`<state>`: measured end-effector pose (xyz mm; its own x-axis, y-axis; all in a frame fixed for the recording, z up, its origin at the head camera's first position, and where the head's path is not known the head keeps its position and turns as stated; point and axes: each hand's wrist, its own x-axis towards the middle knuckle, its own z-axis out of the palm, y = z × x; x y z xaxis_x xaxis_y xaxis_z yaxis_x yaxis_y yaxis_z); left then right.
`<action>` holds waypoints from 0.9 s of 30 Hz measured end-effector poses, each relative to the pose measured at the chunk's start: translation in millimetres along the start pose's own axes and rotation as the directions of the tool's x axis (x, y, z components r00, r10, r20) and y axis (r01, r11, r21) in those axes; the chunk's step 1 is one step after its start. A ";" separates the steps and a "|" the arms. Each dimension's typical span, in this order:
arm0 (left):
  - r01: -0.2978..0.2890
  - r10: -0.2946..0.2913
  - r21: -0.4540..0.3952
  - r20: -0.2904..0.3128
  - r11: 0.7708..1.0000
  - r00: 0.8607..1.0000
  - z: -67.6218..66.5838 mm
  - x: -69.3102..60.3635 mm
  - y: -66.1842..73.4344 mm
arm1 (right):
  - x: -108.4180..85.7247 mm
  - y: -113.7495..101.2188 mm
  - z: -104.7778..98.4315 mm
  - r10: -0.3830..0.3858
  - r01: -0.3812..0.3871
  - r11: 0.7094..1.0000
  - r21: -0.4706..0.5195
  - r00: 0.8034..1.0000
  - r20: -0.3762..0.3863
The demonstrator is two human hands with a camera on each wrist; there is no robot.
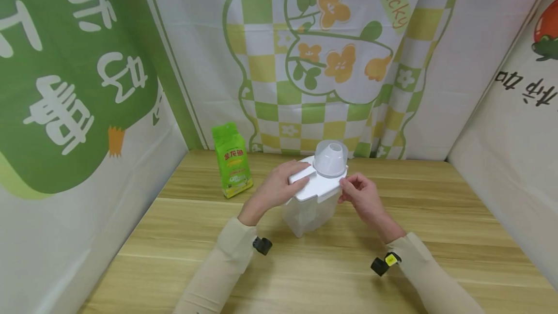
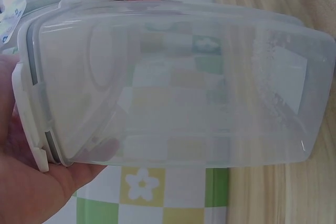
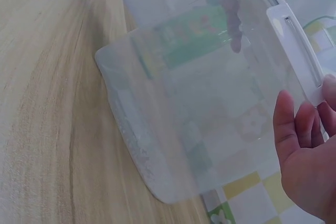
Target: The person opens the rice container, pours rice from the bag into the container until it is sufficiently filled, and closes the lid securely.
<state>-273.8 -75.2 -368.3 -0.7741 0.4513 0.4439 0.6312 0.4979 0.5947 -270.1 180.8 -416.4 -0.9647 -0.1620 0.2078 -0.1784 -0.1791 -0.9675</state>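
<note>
White lid (image 1: pixel 318 188), 1, tops 1 clear container (image 1: pixel 310 213); left hand (image 1: pixel 277 184) grips that lid; right hand (image 1: pixel 363 198) pinches its edge (image 3: pixel 313 73).

Head view: bright, even, diffuse light, apparently from above; faint, soft-edged shadows on the table (image 1: pixel 305 275), on the wearer's side of the container (image 1: pixel 310 214), beside the sleeves (image 1: pixel 218 270). Container's white lid (image 1: pixel 320 187) reads pale, low in detail. Wide-angle stretch noted: printed lettering (image 1: pixel 61 113) far left of the container looks drawn out and slanted. Both wrist views dimmer, greyer, low in contrast. Container walls milky there, small glints along edges; cloth (image 2: pixel 173 198) seen through them veiled. Left wrist: wood grain beside the container soft. Right wrist: blurred dark band near the container's base.
</note>
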 end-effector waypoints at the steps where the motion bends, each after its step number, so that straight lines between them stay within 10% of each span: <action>1: -0.002 0.002 0.001 0.000 1.000 1.000 0.0 -0.1 0.1 | 0.2 -0.4 -0.1 -0.002 0.002 1.000 -0.001 1.000 0.005; 27: -0.025 0.025 0.027 -0.011 0.999 1.000 2.1 -1.3 -2.8 | 0.9 -6.1 -3.9 0.053 -0.047 0.996 -0.077 0.995 0.084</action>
<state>-274.5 -75.6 -372.0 -0.7585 0.4552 0.4664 0.6514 0.5063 0.5652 -270.6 185.6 -410.8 -0.9530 -0.2526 0.1675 -0.1474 -0.0964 -0.9844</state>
